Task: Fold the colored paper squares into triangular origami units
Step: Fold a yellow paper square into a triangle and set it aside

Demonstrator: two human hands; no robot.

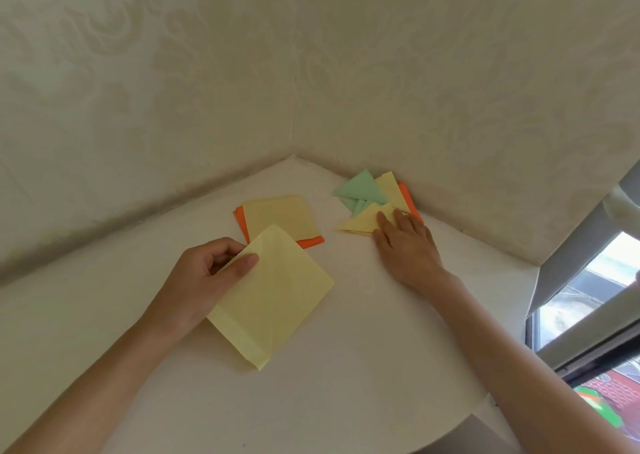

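Biggest of all, two walls (138, 90) in pale cream wallpaper with a faint leafy pattern, meeting in a corner straight ahead. Below them, a white surface (346, 384) wedged into that corner, matte, rounded off at the near right edge. Off to the right, a window (585, 301) with a grey frame, bright daylight through the glass, a blur of red and green lower down, too vague to name.

On to the hands. Low and centre-left, the left hand (204, 280), fingers curled, thumb pressed on top, pinching the upper-left edge of a yellow paper square (277, 304). Held corner-up like a diamond, creased down the middle, a narrow folded strip along the lower-left edge; touching the surface or just above it, impossible to tell. Reaching toward the corner, the right hand (405, 245), fingers straight and flat, gripping nothing, fingertips resting on a yellow triangle (360, 223).

Just behind the held sheet, a stack of flat squares (280, 218), yellow on top, an orange sheet (310, 242) peeking out at the left and near edges. Over by the right wall, the folded pile: a green triangle (362, 187) on top, more green points beneath, another yellow piece (389, 187), and an orange piece (408, 199) at the back, just beside the wall.
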